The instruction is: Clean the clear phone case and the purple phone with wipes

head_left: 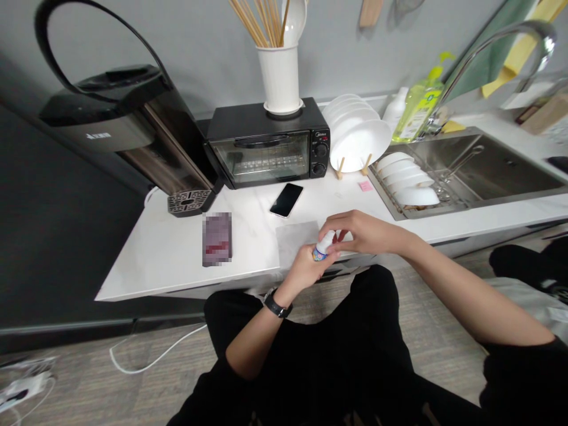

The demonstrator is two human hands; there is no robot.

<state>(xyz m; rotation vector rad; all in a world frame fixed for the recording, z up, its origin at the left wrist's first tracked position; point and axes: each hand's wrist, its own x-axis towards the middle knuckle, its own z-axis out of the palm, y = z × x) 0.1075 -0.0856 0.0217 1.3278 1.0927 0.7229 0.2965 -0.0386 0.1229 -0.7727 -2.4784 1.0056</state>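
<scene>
Above the counter's front edge, my left hand (310, 265) is wrapped round a small bottle (320, 253) with a colourful blue patterned label and a white top. The bottle is tilted, and its lower part is hidden in the palm. My right hand (359, 232) comes in from the right with curled fingers. Its thumb and fingertips are at the bottle's white top. Under the hands lies a thin pale sheet (295, 236) on the counter. A phone (286, 200) with a dark screen lies just behind the sheet.
A blurred purple packet (217, 239) lies left on the white counter (173, 260). Behind stand a drinks dispenser (173, 136), a toaster oven (270, 151) with a white chopstick holder (280, 80), and racked plates (361, 145). Bowls (412, 183) sit at the sink (501, 171), right.
</scene>
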